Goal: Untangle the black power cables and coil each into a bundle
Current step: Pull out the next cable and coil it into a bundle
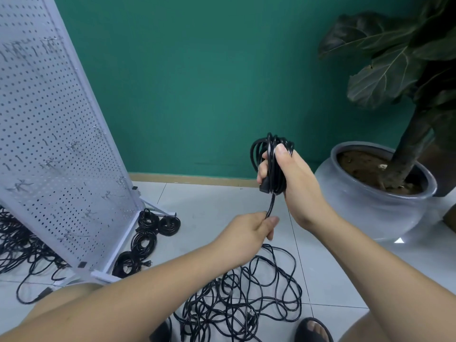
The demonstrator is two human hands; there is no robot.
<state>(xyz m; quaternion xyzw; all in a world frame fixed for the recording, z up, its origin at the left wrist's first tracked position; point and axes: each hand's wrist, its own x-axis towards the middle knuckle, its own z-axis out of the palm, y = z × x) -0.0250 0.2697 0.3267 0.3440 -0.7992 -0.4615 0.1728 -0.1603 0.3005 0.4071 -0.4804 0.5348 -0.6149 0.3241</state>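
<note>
The right hand (293, 183) is gripping a coil of black power cable (267, 146), its fingers (262, 172) curling round the loops, above the tiled floor (217, 201). Just below, the left hand (246, 230) is pinching the strand (271, 206) hanging from that coil. A tangled cable pile (246, 297) is lying on the floor beneath both hands. Coiled bundles (150, 233) are lying beside the pegboard stand (49, 144).

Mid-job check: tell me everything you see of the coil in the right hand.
The coil is black, glossy, rubber-looking power cable wound into several tight loops, held upright in the air. The right hand grips its middle; a black connector sticks out at its lower end. One strand hangs down into the left hand, which pinches it.
</note>
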